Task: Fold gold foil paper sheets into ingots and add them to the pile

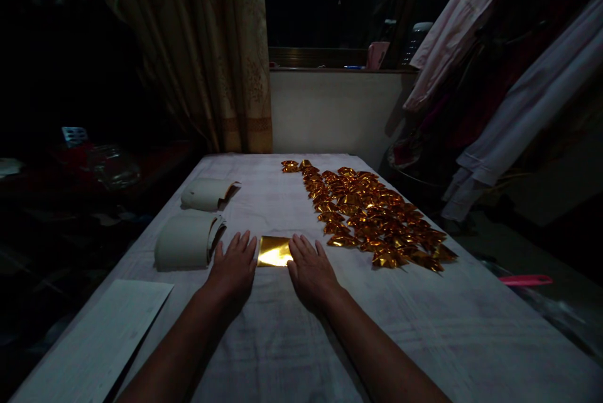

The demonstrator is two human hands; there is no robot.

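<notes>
A shiny gold foil sheet (274,251) lies flat on the white cloth-covered table (330,340) between my two hands. My left hand (234,267) rests palm down on the sheet's left edge, fingers stretched out. On the right edge, my right hand (309,267) presses flat in the same way. Neither hand grips anything. A large spread of folded gold foil pieces (372,214) covers the table to the right and beyond. Two curled stacks of white-backed sheets lie at the left, the nearer stack (187,240) and the farther stack (208,194).
A flat white sheet (101,343) lies at the table's near left corner. A curtain (202,45) hangs behind, beside a dark window. Clothes (509,76) hang at the right. Dark clutter fills the left side. A pink object (525,279) lies off the table's right edge.
</notes>
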